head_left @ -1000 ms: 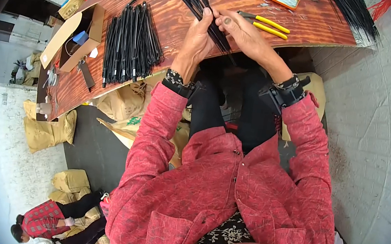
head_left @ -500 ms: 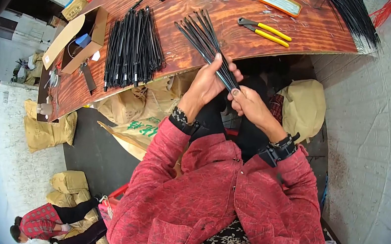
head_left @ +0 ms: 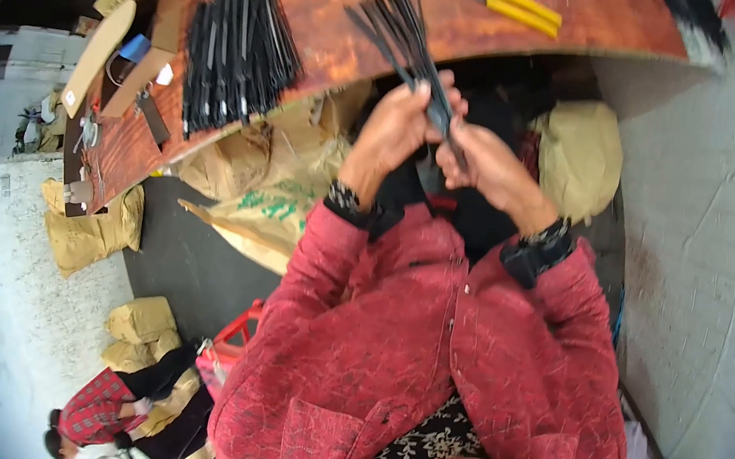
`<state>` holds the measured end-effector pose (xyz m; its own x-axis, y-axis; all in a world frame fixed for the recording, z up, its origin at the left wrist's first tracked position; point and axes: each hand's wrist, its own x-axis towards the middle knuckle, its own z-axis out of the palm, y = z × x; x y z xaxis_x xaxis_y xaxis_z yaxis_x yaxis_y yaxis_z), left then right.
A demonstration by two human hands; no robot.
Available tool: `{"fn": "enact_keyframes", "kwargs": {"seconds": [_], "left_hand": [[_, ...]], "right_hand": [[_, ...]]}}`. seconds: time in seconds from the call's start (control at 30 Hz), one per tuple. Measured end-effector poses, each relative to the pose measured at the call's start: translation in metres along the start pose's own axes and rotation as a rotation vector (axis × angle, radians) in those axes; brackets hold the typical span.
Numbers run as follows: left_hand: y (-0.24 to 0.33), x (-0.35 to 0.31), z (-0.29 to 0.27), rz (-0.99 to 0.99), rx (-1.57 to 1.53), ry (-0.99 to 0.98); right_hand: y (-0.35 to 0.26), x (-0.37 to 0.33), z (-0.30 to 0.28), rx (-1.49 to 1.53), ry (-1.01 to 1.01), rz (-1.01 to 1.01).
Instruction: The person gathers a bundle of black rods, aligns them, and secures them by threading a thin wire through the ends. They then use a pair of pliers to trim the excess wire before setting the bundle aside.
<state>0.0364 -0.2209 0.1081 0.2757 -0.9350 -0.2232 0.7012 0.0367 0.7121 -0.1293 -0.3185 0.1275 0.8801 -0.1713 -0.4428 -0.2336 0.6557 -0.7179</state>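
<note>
A fanned bundle of thin black rods (head_left: 402, 30) is gripped in front of me, just off the table's near edge. My left hand (head_left: 395, 125) is closed round its middle, thumb on top. Close beside it, my right hand (head_left: 495, 170) is wrapped round the lower end. The rods' free ends spread up and over the tabletop. To the left, a broad pile of similar black rods (head_left: 240, 52) lies on the table. A pair of yellow-handled pliers (head_left: 522, 9) rests at the far right of the bundle.
The reddish-brown wooden table (head_left: 341, 52) curves across the top. An open cardboard box (head_left: 157, 40) stands at its left end. Paper sacks (head_left: 273, 198) lie beneath it, with another sack (head_left: 582, 156) by the right wall. A person (head_left: 101, 403) sits at lower left.
My view has tilted, so the table and its things sit higher in the picture. Both hands still grip the bundle, whose free ends now point more upright.
</note>
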Motion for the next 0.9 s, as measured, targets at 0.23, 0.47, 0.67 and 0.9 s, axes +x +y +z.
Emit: {"fn": "enact_keyframes", "kwargs": {"seconds": [0.23, 0.47, 0.67, 0.9], "left_hand": [[0.003, 0.000, -0.002, 0.003, 0.066, -0.016], [0.011, 0.000, 0.009, -0.011, 0.021, -0.041], [-0.008, -0.016, -0.033, -0.120, -0.082, 0.146], [-0.023, -0.054, -0.050, -0.243, 0.097, 0.135]], "right_hand": [[0.011, -0.017, -0.012, 0.026, -0.094, -0.008], [0.012, -0.010, -0.020, -0.029, -0.169, -0.130], [-0.004, -0.007, -0.011, -0.120, -0.070, -0.207], [-0.006, -0.007, -0.004, -0.217, -0.070, -0.173]]}}
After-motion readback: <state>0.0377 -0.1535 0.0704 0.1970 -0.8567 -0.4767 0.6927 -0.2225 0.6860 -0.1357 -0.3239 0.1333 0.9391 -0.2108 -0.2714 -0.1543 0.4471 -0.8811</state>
